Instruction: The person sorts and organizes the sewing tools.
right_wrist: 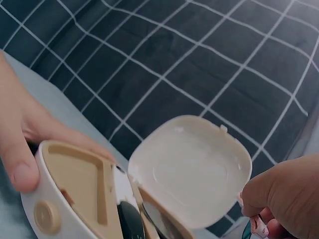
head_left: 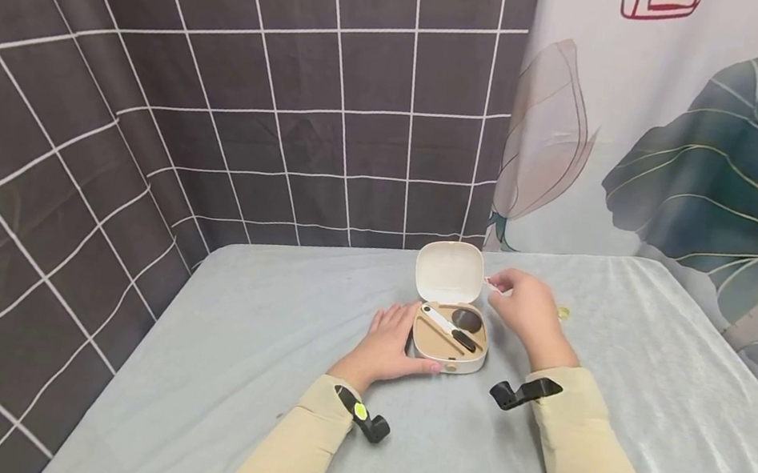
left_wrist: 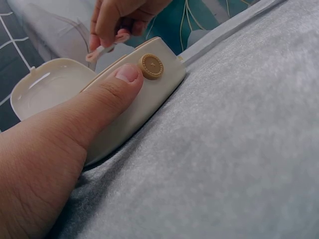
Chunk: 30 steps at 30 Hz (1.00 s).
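Note:
A small white case [head_left: 446, 365] with a tan insert stands on the table, its rounded lid [head_left: 450, 271] raised. My left hand [head_left: 387, 347] holds the case at its left front corner, thumb across the front beside a tan button-shaped catch [left_wrist: 151, 66]. In the insert lie a slim white-and-black tool [head_left: 449, 328] and a dark round piece [head_left: 467, 320]. Right of the lid, my right hand [head_left: 527, 310] pinches a small pink-and-white item [left_wrist: 102, 50] between thumb and fingers. Those fingers cover much of it, and I cannot tell its kind.
A pale grey cloth covers the table [head_left: 247, 347]. Just beyond the right wrist lies a small yellowish thing [head_left: 563, 312]. Behind the table hang a dark curtain [head_left: 286, 70] with a white grid and a pale one [head_left: 568, 239] with leaf prints.

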{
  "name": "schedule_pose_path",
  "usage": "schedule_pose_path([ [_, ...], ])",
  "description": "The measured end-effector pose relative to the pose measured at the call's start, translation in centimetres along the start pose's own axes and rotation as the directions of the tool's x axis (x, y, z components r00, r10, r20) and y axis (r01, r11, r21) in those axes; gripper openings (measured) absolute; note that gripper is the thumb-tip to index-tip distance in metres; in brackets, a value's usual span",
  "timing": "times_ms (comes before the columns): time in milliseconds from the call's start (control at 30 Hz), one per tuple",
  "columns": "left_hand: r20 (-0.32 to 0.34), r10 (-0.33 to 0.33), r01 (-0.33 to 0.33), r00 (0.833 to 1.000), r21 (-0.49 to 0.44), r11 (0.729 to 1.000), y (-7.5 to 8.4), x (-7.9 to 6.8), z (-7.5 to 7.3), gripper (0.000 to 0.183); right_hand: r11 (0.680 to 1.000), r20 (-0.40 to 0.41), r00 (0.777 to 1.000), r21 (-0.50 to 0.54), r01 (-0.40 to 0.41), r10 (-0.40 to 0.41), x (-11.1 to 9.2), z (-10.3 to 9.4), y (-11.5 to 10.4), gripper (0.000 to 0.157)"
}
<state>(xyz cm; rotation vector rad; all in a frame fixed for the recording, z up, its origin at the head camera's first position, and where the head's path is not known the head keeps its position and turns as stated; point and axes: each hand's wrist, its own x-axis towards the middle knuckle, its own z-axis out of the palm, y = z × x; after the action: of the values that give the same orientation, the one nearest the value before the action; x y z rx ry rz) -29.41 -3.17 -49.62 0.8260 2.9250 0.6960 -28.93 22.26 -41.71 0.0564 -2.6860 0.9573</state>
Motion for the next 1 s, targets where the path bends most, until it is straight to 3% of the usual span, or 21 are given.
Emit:
schedule_pose_path([
  [267, -0.015, 0.003, -0.003, 1.000, 0.040, 0.999, 0.1, -0.1, -0.1, 0.114, 0.996, 0.049, 0.995, -0.020, 0.089, -0.088, -0.3, 0.5, -2.1, 0.027],
  [633, -0.042, -0.007, 0.013, 0.999, 0.140, 0.990, 0.3, -0.4, -0.1, 0.114, 0.969, 0.165, 0.958, -0.041, 0.243, -0.234, -1.1, 2.8, -4.5, 0.017],
  [1000, -0.023, -0.036, 0.038, 0.999, 0.126, 0.991, 0.3, -0.3, -0.1, 0.117, 0.955, 0.263, 0.928, -0.061, 0.290, -0.265, -2.1, 4.7, -6.0, 0.020],
])
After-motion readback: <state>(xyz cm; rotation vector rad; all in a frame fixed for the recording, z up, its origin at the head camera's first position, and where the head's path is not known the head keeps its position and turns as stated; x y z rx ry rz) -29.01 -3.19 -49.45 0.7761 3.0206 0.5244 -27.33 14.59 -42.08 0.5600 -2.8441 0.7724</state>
